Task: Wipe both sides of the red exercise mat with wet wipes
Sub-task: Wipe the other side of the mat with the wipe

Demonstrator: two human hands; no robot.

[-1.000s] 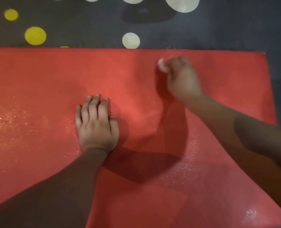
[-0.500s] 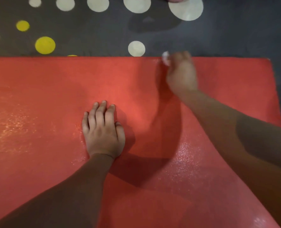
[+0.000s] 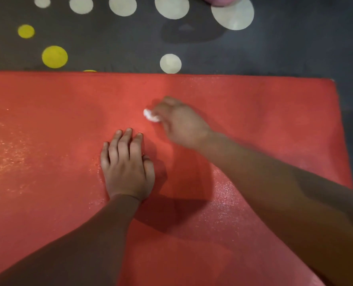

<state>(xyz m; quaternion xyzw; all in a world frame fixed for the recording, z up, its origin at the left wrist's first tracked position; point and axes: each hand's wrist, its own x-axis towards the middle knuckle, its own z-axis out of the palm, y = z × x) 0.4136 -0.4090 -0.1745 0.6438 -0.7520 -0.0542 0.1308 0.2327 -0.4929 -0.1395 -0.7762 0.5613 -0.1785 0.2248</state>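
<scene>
Red mat (image 3: 254, 112) flat on floor — white wipe (image 3: 150, 116) bunched on it.

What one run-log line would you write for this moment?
phase: wiping upward-facing side | left hand: flat on red textured exercise mat | right hand: holds crumpled white wet wipe against mat

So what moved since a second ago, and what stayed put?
The right hand, still gripping the white wet wipe, slid back from the far edge of the red mat toward the person, ending closer to the left hand. Nothing was picked up or let go. The left hand stayed pressed flat on the mat.
</scene>
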